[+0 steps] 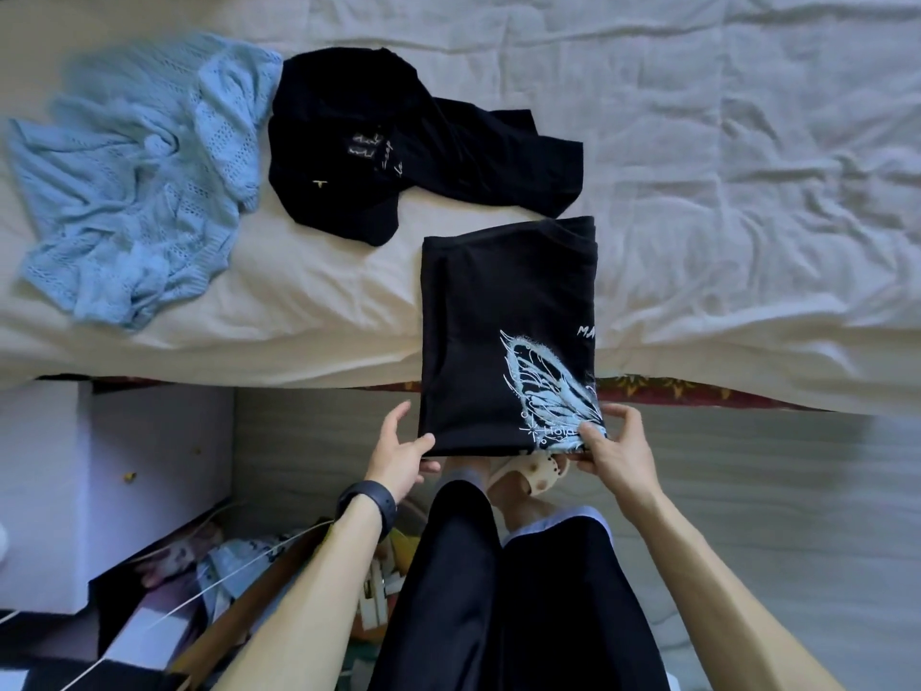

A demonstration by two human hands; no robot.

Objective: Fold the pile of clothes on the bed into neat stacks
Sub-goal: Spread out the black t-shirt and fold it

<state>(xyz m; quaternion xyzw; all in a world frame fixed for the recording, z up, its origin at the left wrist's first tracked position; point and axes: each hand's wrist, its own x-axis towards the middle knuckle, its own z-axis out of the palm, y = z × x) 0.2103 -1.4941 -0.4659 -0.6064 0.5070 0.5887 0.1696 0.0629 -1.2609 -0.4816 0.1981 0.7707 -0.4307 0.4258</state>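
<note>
As seen from the head camera, looking down over the bed edge:

Bed (722, 167): covered by a rumpled white sheet; its near edge runs across the middle of the view.

Black butterfly shirt (498, 331): folded into a long rectangle, far end lying on the bed, near end hanging past the bed edge; pale blue butterfly print at its near right corner, white lettering partly visible at the right side.

Left hand (401, 453): at the shirt's near left corner, thumb on top of the cloth, fingers (428, 466) curled beneath, pinching the hem.

Right hand (615, 448): at the near right corner, thumb pressed on the butterfly print, fingers under the edge, pinching the cloth.

Black garment (398, 147): unfolded, crumpled on the bed beyond the shirt, small white script showing.

Blue knit garment (134, 177): unfolded, bunched at the left of the bed, just beside the black garment.

Wristband (371, 503): dark, on the left wrist.

Floor items: white box (99, 481) at left, clutter near it too blurred to identify.
</note>
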